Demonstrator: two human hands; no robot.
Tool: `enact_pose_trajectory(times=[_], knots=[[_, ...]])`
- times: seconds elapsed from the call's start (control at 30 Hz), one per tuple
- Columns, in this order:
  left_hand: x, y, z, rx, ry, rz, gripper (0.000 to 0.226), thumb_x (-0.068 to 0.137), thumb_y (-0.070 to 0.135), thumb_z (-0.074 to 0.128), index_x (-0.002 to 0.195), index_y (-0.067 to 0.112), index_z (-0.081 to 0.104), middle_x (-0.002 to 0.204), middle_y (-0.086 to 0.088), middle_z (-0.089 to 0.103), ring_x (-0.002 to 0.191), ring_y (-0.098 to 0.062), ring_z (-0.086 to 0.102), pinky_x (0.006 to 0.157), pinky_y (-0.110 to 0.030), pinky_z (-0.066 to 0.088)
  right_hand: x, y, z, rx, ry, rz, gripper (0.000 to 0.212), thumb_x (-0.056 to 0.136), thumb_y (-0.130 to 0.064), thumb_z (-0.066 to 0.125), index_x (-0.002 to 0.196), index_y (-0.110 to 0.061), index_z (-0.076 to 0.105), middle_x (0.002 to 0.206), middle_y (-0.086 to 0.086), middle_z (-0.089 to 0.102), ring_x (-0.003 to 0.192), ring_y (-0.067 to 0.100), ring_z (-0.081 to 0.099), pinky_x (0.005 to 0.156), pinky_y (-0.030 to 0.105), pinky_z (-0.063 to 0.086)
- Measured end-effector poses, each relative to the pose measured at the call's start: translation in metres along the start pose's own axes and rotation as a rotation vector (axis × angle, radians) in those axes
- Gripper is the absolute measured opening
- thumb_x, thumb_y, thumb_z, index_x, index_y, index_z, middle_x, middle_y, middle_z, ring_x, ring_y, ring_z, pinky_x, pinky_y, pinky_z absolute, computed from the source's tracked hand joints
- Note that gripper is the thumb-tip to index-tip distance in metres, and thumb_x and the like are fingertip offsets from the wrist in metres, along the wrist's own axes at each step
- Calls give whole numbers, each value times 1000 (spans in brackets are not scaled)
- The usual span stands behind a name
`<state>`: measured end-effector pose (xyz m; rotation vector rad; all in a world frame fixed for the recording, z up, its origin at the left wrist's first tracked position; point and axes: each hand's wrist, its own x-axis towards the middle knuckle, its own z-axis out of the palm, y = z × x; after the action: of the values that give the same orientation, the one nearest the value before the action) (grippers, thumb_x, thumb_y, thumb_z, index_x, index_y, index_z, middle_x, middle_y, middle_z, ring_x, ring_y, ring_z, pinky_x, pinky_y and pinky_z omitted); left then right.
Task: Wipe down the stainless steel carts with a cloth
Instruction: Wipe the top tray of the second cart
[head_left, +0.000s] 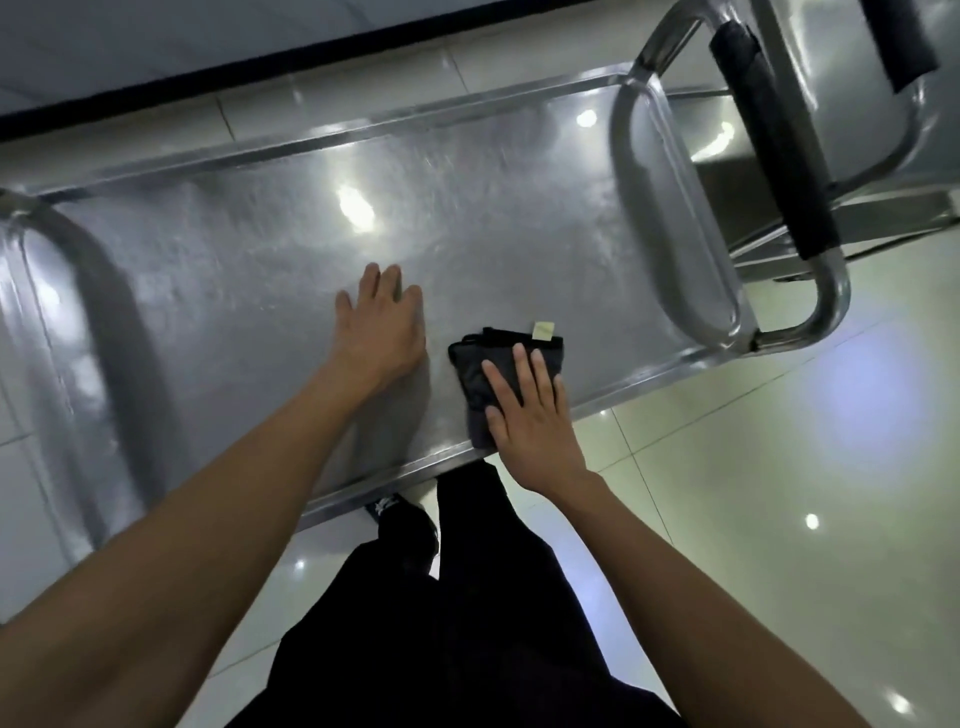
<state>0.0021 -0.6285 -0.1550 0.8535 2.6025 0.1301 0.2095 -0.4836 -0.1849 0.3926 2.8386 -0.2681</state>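
Pressing flat with straight fingers, the right hand pins a folded dark cloth near the front edge of the brushed steel cart. The left hand rests released beside it. Glossy pale floor tiles surround it.

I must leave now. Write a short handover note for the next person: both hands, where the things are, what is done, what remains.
Left hand: open, flat on the stainless steel cart top.
Right hand: open, straight fingers pressing the folded dark grey cloth near the cart's near edge.
Done: cannot tell how much is wiped.
Left: rest of this top, its tubular handles, then the second cart with the black-padded handle at right.
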Motion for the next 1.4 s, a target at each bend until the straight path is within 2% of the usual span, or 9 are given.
enact_pose_trajectory(times=[0.23,0.47,0.53,0.73,0.87,1.0,1.1,1.23,1.4], knots=[[42,10,-9,-44,2,-27,49,96,28,48,142,16,38,155,-13,26,149,-36,12,112,-65,26,51,19,-13,34,10,14,56,104,-45,20,158,-35,9,167,6,-4,154,25,-8,122,53,11],[83,30,-16,-88,41,-157,44,95,27,48,137,17,43,155,-12,28,150,-36,13,112,-66,24,173,46,-51,74,8,-33,57,103,-45,23,158,-36,12,168,6,-4,154,26,-7,121,53,6],[85,35,-16,-71,30,-206,48,95,30,47,141,18,40,157,-12,26,151,-35,11,113,-64,24,215,46,-63,80,-12,-52,57,102,-45,23,158,-37,10,167,5,-7,153,25,-9,122,53,4],[87,43,-14,-89,-1,-285,56,98,35,46,150,20,36,164,-10,17,154,-31,3,117,-62,17,332,27,-95,64,14,-127,58,104,-43,24,159,-35,8,167,7,-10,153,26,-10,122,53,1],[86,48,-12,-100,22,-311,55,98,34,45,150,19,37,166,-10,16,155,-30,3,118,-62,14,373,15,-104,59,25,-136,59,103,-44,21,159,-35,4,167,9,-10,153,28,-13,121,53,-2],[88,48,-12,-151,56,-324,52,96,31,48,147,19,42,164,-9,21,154,-30,6,117,-64,16,367,18,-105,73,9,-146,58,104,-44,20,158,-35,2,166,9,-12,152,28,-16,121,52,-4],[85,48,-11,-135,52,-300,54,96,32,48,148,19,40,164,-10,20,154,-30,6,117,-64,16,331,29,-102,63,1,-133,58,104,-43,22,159,-36,3,166,8,-12,152,26,-15,122,52,-3],[79,48,-11,-90,30,-260,57,99,34,43,153,20,30,167,-9,11,155,-30,-1,118,-63,15,241,57,-86,44,-20,-122,58,105,-43,24,158,-36,3,167,5,-13,153,24,-14,122,52,0],[74,54,-8,-88,22,-262,62,98,34,43,154,15,24,166,-12,7,154,-34,-2,116,-66,15,115,89,-49,7,13,-63,59,103,-44,27,159,-35,10,167,8,-4,154,26,-7,122,53,9]])
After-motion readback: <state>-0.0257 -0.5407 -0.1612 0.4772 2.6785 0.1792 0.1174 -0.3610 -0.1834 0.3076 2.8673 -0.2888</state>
